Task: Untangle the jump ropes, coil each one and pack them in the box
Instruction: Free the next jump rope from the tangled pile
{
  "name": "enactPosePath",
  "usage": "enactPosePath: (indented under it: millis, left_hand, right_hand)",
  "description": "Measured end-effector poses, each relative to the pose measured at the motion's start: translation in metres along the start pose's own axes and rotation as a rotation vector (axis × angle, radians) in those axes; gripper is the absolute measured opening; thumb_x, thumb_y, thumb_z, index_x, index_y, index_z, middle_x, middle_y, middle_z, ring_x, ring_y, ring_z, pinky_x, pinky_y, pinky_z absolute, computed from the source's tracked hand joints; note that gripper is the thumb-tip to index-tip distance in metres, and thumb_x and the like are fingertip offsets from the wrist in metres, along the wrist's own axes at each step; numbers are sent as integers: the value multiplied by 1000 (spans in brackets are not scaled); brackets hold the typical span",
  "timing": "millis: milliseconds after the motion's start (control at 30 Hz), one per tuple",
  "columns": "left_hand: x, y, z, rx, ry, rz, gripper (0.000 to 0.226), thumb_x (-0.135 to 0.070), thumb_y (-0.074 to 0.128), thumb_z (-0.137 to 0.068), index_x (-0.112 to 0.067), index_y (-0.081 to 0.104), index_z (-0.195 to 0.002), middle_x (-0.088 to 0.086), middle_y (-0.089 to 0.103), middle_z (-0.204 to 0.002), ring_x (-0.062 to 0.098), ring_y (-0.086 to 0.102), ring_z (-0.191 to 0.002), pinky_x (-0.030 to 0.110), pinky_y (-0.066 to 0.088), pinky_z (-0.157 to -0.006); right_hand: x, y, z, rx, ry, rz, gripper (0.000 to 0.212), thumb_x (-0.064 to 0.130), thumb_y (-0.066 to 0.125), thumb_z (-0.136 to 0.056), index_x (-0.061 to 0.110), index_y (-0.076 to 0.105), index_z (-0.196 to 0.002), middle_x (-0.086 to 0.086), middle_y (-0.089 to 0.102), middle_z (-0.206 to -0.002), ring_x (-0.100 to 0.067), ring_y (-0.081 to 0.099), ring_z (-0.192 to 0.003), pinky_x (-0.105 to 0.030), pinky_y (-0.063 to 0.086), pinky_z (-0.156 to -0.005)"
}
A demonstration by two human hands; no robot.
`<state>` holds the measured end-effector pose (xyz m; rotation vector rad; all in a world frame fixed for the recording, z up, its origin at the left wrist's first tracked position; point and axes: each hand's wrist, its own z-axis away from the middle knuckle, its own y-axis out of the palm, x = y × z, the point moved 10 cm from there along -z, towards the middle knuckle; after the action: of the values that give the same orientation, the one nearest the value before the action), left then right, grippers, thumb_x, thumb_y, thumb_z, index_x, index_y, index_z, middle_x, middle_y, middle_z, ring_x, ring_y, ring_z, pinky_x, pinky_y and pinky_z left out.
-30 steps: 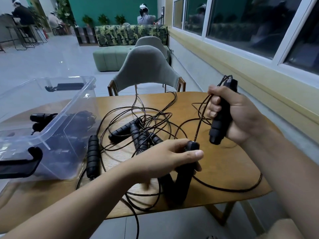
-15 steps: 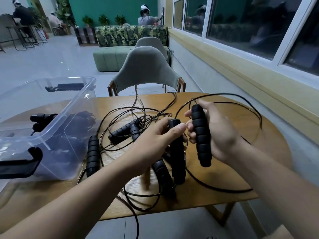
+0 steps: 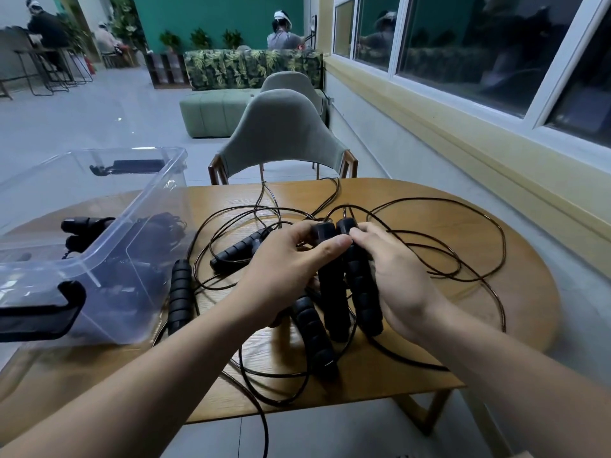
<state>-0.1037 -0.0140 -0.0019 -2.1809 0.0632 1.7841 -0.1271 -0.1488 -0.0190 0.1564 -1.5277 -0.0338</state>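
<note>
Black jump ropes with ribbed foam handles lie tangled on a round wooden table [image 3: 515, 312]. My left hand [image 3: 291, 269] grips one black handle [image 3: 332, 292], and my right hand [image 3: 400, 276] grips a second handle [image 3: 362, 292]; the two handles are held side by side, touching, low over the table. Their thin black cord [image 3: 476, 246] loops out to the right. A loose handle [image 3: 315, 338] lies just below my hands, another [image 3: 180, 295] beside the box, and a third [image 3: 241, 249] behind my left hand. A clear plastic box [image 3: 132, 252] at the left holds coiled ropes.
A grey-green chair [image 3: 281, 140] stands at the table's far side. Some cord hangs over the table's near edge. A yellow wall with windows runs along the right. People sit far back in the room.
My right hand came down and left from a raised position. My left hand lifted its handle upright. The two handles are now pressed together, and the cord has dropped onto the table at the right.
</note>
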Motion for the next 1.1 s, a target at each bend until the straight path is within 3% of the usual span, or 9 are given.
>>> enactPosePath:
  millis: [133, 333, 433, 567, 633, 733, 833, 933, 1100]
  left_hand:
    - [2, -3, -1, -15, -8, 8, 26, -46, 75, -96, -28, 77, -115, 3, 80, -103, 39, 77, -92, 62, 62, -82]
    - [10, 0, -1, -27, -62, 105, 22, -36, 74, -98, -19, 76, -112, 5, 77, -93, 14, 72, -67, 30, 58, -61]
    - [14, -6, -4, -50, -77, 159, 23, -36, 74, -98, -18, 78, -111, 9, 75, -93, 16, 71, -69, 32, 57, -64]
    - [19, -16, -7, -104, -113, 229, 24, -39, 75, -96, -18, 79, -107, 15, 77, -102, 26, 68, -71, 34, 56, -62]
    - [21, -16, -6, -125, -133, 283, 25, -37, 76, -96, -15, 77, -107, 14, 76, -97, 33, 67, -66, 34, 56, -58]
    - [20, -12, -6, -115, -124, 344, 28, -32, 74, -98, -8, 75, -113, 17, 77, -109, 39, 78, -90, 39, 63, -65]
    - [22, -10, -9, -101, -126, 413, 31, -30, 74, -99, -6, 72, -118, 14, 77, -112, 27, 77, -101, 37, 62, -68]
    - [23, -11, -12, -82, -118, 472, 44, -38, 79, -93, -8, 71, -124, 18, 73, -125, 30, 70, -119, 45, 60, -81]
    - [8, -24, -9, -174, -68, 346, 37, -34, 77, -96, -9, 68, -122, 8, 75, -112, 14, 75, -97, 32, 61, -73]
  right_hand:
    - [1, -4, 1, -75, -65, 104, 23, 37, 50, -113, 19, 56, -126, -7, 79, -113, -29, 79, -102, -60, 62, -93]
    - [6, -5, 6, -117, -102, 189, 13, 36, 51, -113, 23, 51, -117, -6, 78, -103, -29, 80, -93, -59, 64, -85]
    - [10, 6, 8, -44, -109, 120, 12, 29, 55, -111, 26, 55, -123, -3, 76, -111, -22, 80, -96, -45, 66, -85]
    - [13, 12, 8, 27, -217, 522, 65, 33, 80, -90, 60, 44, -138, 25, 67, -115, 1, 69, -107, -17, 56, -87]
    - [12, 10, 6, 11, -255, 714, 98, 37, 87, -81, 59, 28, -157, 21, 54, -127, 2, 61, -115, -17, 51, -94]
    - [18, 10, 5, -42, -318, 934, 112, 45, 87, -83, 48, 14, -168, 12, 44, -122, -4, 55, -109, -20, 48, -91]
    - [28, 11, 4, -86, -405, 1047, 113, 53, 83, -86, 34, 12, -171, 10, 50, -134, -11, 54, -121, -30, 50, -98]
    - [35, 7, 5, -109, -452, 1039, 106, 56, 82, -86, 26, 23, -170, 8, 61, -143, -15, 58, -127, -36, 53, -99]
    - [44, -5, 0, -87, -394, 982, 68, 44, 87, -80, 32, 44, -131, 13, 71, -100, -6, 69, -86, -28, 58, -71]
